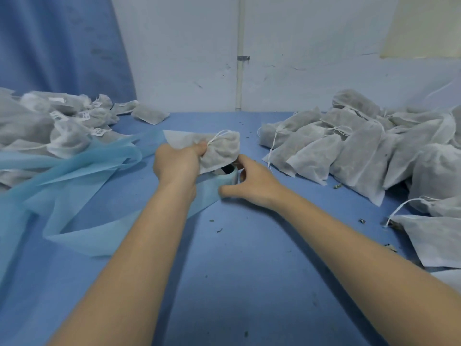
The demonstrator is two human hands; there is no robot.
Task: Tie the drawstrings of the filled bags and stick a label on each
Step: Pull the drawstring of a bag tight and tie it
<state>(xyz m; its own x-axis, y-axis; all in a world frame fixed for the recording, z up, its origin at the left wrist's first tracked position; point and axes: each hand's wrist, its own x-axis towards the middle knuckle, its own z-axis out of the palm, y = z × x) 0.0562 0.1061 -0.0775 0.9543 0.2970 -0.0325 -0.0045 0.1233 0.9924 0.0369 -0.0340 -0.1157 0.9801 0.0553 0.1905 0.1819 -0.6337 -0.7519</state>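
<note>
**Ana:** Head view, and it's the only one. The left hand [177, 162] has its grip clenched round the gathered neck of a filled bag [220, 152], lifted just over the middle of the tabletop [249, 245]. Its drawstring [218, 137] loops out above the knuckles and looks already pulled in.

**Ben:** And the right hand [249, 182]?

**Ana:** Under the bag, fingers curled at the label roll [230, 177], thumb by the pale blue backing strip [74, 191] that trails away to the left. Whether it pinches a label yet or just steadies the roll, I cannot tell; the bag hides the fingertips.

**Ben:** So tying is done on this one?

**Ana:** I'd judge so; labelling is the step in hand. Next it needs one sticker peeled cleanly and pressed onto the bag's face.

**Ben:** Then where?

**Ana:** Probably the labelled pile [50, 126] at far left. The untied bags [361, 151] wait on the right, strings loose.
</note>
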